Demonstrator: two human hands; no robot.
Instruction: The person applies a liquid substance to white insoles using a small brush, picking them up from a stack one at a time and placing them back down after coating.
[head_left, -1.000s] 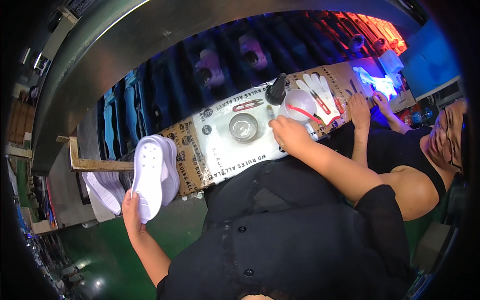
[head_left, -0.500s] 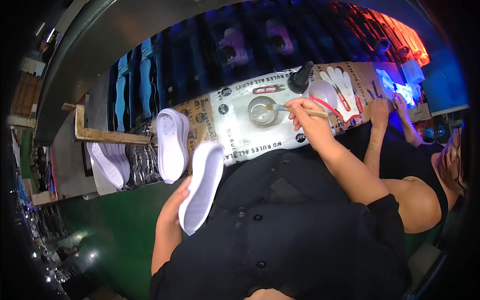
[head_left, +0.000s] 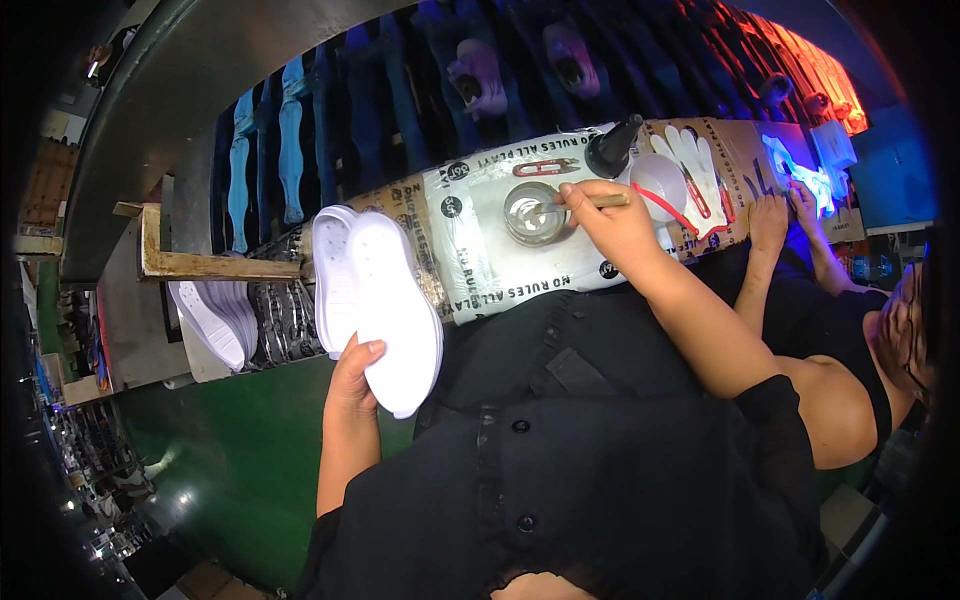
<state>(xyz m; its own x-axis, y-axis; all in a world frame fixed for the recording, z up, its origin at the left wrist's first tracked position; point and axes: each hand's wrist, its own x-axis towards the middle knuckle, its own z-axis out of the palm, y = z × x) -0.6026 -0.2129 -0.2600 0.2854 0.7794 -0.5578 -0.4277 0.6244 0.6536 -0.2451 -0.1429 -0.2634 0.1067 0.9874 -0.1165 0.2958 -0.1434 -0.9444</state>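
Note:
My left hand (head_left: 354, 378) grips a white shoe sole (head_left: 402, 310) near its lower end, thumb on the face turned up to me. That sole partly covers other white soles (head_left: 329, 275) stacked at the bench edge. Over a small round jar (head_left: 532, 240) of clear liquid, my right hand (head_left: 608, 215) pinches a brush (head_left: 607, 201) by its wooden handle. The brush's tip dips into the jar. Red-handled thread snips (head_left: 545, 168) lie just beyond the jar. A black cone-shaped bottle (head_left: 612, 150) stands to their right.
A translucent cup (head_left: 656, 182) and white gloves (head_left: 690, 150) with red-handled snips lie at right. A wooden bracket (head_left: 215, 265) juts over more stacked soles (head_left: 218, 318). Behind runs a dark slatted rack with purple shoe-shaped pieces (head_left: 480, 80). At right, a co-worker's hand (head_left: 768, 222) rests on the bench.
The sole in my left hand has turned from its hollow side to its flat face and moved slightly up, over the stack. The brush has gone deeper into the jar.

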